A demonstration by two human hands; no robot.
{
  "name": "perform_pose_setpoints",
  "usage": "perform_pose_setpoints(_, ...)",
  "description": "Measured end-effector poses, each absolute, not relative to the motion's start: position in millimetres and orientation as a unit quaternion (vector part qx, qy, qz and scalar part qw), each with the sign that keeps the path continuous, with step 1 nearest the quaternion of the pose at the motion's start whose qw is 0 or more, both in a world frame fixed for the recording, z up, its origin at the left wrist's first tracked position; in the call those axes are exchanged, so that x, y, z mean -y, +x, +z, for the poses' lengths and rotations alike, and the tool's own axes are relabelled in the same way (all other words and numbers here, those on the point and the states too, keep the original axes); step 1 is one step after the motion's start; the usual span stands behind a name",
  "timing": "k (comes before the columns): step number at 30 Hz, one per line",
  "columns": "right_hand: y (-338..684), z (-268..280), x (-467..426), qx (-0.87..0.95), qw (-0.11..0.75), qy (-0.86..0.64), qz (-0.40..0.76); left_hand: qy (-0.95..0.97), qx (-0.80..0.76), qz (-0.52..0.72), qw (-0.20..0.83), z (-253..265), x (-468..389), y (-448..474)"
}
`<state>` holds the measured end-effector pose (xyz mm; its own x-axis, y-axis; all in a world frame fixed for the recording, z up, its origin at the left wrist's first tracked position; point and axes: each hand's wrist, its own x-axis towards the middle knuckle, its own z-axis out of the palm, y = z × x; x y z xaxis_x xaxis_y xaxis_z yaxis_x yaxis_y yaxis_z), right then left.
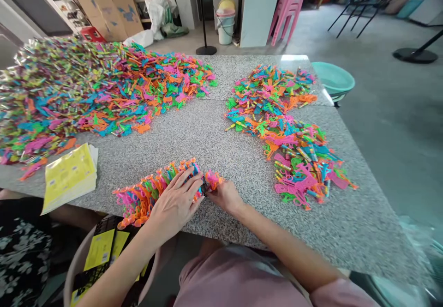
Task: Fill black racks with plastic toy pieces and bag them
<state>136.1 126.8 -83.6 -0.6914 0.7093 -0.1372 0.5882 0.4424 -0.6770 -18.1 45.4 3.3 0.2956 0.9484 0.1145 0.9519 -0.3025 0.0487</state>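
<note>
A row of small toys in pink, orange, green and blue plastic (138, 201) stands packed side by side near the table's front edge. My left hand (175, 203) lies across its right end, palm down, fingers stretched out and a little apart. At that end, my right hand (226, 197) is closed, its fingertips beside a small dark piece (205, 187). What the right fingers pinch is mostly hidden. Pink and orange toys (213, 178) show just beyond the right fingers, close to the row.
A large heap of colourful toys (138, 85) covers the table's left back; another pile (294, 145) spreads on the right. Yellow printed sheets (71, 173) are stacked at left. Below the edge sits a tub (71, 270) of black-and-yellow packaging. A person's patterned clothing (22, 247) is at far left.
</note>
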Motion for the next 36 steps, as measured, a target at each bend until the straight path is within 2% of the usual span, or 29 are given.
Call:
perform_pose_setpoints(6,122,-60,-119,0.89,-0.002,-0.359,0.28,-0.802,0.592,-0.081,0.014,3,-48,-17)
perform_pose_setpoints(12,144,-60,-131,0.91,0.005,-0.325,0.257,-0.808,0.577,-0.104,0.054,-7,-52,-20)
perform_pose_setpoints(15,190,-55,-174,0.887,0.041,-0.44,0.136,-0.814,0.567,-0.106,0.064,-11,-53,-23)
perform_pose_setpoints(17,215,-55,-196,0.838,0.021,-0.545,0.027,-0.817,0.564,-0.101,0.071,-12,-53,-24)
perform_pose_setpoints(19,222,-61,-202,0.829,-0.009,-0.559,-0.011,-0.816,0.565,-0.097,0.075,-11,-53,-24)
perform_pose_setpoints(25,199,-62,-181,0.887,-0.002,-0.46,0.038,-0.809,0.573,-0.109,0.074,-13,-51,-24)
perform_pose_setpoints(29,219,-50,-223,0.887,-0.006,-0.461,-0.003,-0.804,0.58,-0.108,0.066,-13,-50,-24)
perform_pose_setpoints(32,227,-57,-260,0.925,-0.038,-0.377,-0.021,-0.804,0.583,-0.099,0.06,-10,-49,-23)
perform_pose_setpoints(34,222,-65,-273,0.941,-0.045,-0.335,-0.01,-0.804,0.583,-0.095,0.059,-8,-49,-21)
perform_pose_setpoints(36,213,-71,-275,0.943,-0.009,-0.332,0.028,-0.804,0.585,-0.085,0.058,-6,-48,-20)
